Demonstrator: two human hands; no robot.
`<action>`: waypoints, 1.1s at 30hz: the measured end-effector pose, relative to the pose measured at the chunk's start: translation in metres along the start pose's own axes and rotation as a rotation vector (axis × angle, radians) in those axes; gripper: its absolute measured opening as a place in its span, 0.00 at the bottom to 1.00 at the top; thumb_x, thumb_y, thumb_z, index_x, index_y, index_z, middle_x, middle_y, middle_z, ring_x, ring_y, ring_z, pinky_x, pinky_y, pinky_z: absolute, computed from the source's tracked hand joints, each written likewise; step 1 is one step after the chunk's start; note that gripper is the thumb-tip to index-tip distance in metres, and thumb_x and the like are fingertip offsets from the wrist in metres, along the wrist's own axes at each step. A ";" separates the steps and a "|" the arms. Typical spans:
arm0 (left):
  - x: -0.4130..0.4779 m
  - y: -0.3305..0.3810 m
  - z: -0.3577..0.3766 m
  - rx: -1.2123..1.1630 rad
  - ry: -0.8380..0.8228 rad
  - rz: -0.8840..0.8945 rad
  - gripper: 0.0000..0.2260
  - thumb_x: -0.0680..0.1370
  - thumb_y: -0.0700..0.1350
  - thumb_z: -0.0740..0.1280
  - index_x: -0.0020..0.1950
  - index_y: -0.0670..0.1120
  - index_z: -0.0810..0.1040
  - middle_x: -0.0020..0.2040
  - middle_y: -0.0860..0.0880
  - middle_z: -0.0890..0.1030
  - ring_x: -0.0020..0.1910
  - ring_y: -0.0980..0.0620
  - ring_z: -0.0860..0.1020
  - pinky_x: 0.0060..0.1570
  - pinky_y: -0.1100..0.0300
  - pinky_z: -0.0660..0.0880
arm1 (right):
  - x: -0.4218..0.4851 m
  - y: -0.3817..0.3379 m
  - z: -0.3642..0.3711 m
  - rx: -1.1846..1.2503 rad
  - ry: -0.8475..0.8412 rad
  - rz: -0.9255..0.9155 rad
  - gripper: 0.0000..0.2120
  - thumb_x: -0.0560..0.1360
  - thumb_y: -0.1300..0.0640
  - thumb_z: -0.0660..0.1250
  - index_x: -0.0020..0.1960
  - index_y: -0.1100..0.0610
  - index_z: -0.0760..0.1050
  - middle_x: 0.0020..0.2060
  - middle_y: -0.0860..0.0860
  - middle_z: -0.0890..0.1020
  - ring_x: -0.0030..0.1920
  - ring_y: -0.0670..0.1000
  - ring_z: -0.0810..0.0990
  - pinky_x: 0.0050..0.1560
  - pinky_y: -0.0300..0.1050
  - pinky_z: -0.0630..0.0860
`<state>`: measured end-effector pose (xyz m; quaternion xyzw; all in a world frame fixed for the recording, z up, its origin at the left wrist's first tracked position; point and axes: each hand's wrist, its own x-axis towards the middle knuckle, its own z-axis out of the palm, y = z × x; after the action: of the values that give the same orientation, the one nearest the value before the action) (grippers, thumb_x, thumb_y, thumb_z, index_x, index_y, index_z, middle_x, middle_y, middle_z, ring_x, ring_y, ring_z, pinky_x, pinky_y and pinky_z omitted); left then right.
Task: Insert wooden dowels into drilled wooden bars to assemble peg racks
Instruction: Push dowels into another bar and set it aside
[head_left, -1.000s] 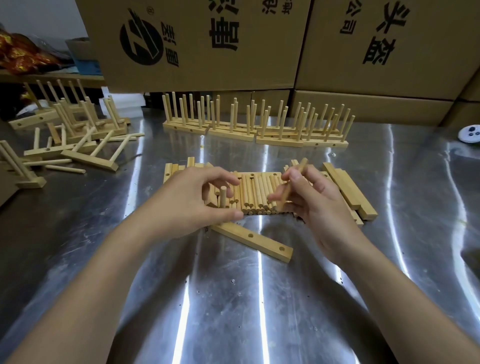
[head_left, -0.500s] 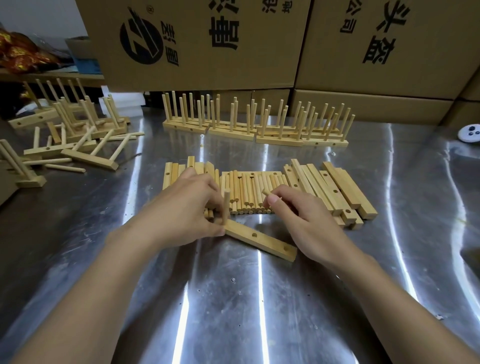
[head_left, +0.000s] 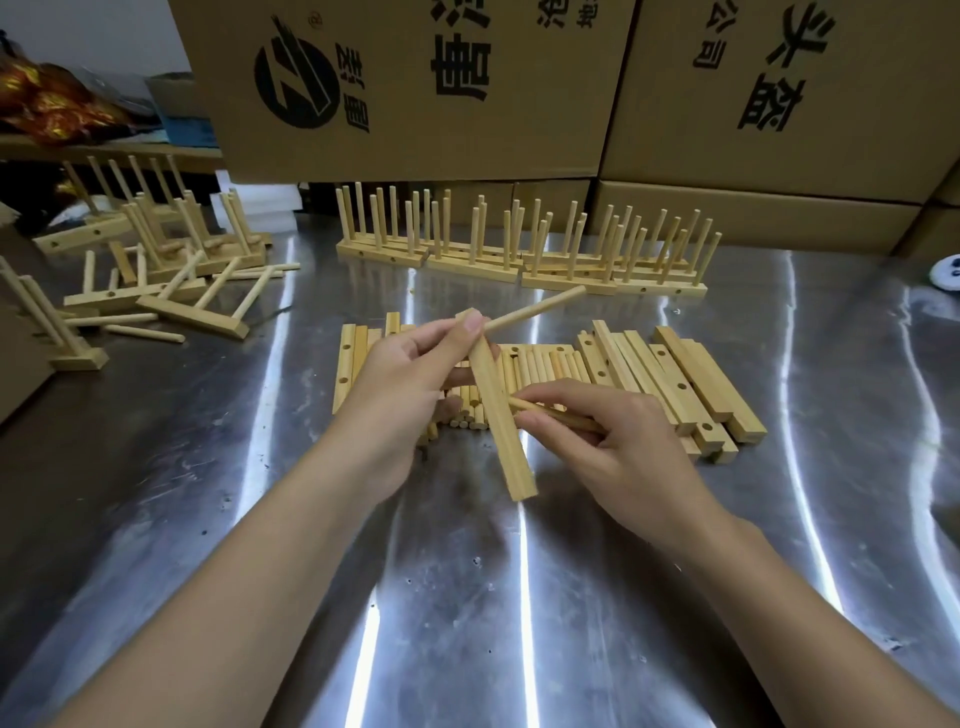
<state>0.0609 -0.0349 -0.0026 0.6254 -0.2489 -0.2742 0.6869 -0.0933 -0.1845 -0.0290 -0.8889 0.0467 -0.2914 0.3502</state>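
Left hand (head_left: 400, 379) grips a wooden bar (head_left: 501, 426), its dowel (head_left: 535, 312) pointing to two o'clock; right hand (head_left: 623, 441), at three o'clock, pinches another dowel (head_left: 550, 413).

Right carton (head_left: 857, 78) reads "头盔" and "公司"; left carton (head_left: 405, 140) bears a round logo (head_left: 294, 85).

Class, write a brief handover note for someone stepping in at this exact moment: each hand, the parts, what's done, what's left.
Left hand: grip on the drilled bar, lifted, first dowel seated at its far end.
Right hand: pinches a second dowel, tip at the bar's side.
Loose dowels and spare bars lie behind the hands; finished racks stand at the back.
To do: seat this dowel, then any holes left.
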 end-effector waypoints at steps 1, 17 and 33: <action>-0.001 -0.002 0.003 -0.069 -0.004 -0.020 0.14 0.82 0.59 0.70 0.56 0.52 0.88 0.50 0.53 0.88 0.46 0.55 0.85 0.44 0.58 0.77 | -0.001 -0.003 0.001 0.001 0.002 -0.022 0.08 0.84 0.47 0.69 0.61 0.44 0.85 0.48 0.34 0.86 0.46 0.41 0.85 0.44 0.29 0.74; -0.003 -0.011 0.020 -0.470 -0.247 -0.146 0.19 0.80 0.59 0.70 0.62 0.47 0.87 0.44 0.51 0.80 0.42 0.55 0.80 0.41 0.62 0.79 | -0.012 -0.025 0.009 -0.067 0.204 -0.210 0.06 0.79 0.54 0.78 0.55 0.53 0.88 0.43 0.40 0.87 0.39 0.39 0.84 0.38 0.29 0.75; -0.007 -0.013 0.024 -0.328 -0.197 -0.052 0.19 0.83 0.60 0.67 0.62 0.48 0.87 0.44 0.50 0.77 0.45 0.54 0.78 0.54 0.52 0.76 | -0.011 -0.029 0.007 -0.111 0.105 -0.215 0.04 0.78 0.57 0.78 0.52 0.57 0.87 0.37 0.27 0.73 0.37 0.27 0.77 0.40 0.20 0.67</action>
<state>0.0389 -0.0483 -0.0138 0.4814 -0.2506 -0.3885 0.7447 -0.1018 -0.1551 -0.0197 -0.8904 -0.0145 -0.3704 0.2643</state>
